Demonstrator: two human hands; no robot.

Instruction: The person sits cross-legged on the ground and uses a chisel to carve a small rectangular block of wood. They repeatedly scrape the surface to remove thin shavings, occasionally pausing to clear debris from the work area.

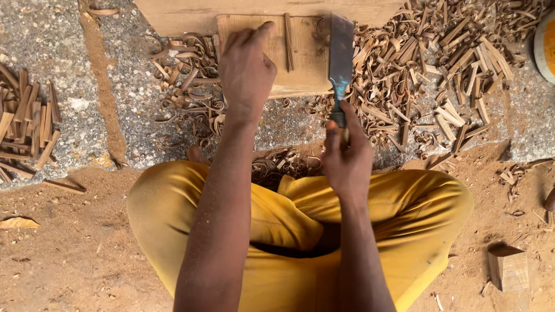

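Seated cross-legged on sandy ground (81, 260) in yellow trousers (416, 214), facing a flat wooden block (303, 69) at the far middle. Left hand (245, 69) stretched out over the near left part of the block, palm down, fingers loosely together, fingertips reaching toward a thin wooden strip (288, 41) lying on the block's top; touching the strip or only beside it, cannot tell. Nothing gripped in that hand as far as visible. Right hand (346, 156) closed around the handle of a broad-bladed knife (340, 55), blade pointing far, lying along the right edge of the block, handle near with a patch of blue at the collar. Heaps of curled wood shavings (191, 98) on the stone slab left of the block and more just in front of the knees. Large pile of short cut strips and curls (451, 75) to the right, running up to the far right corner. Separate stack of cut sticks (26, 127) at the far left edge, well apart from the hands. Small wooden chunk (509, 268) on the sand at the near right. Long plank (191, 14) behind the block at the far edge.
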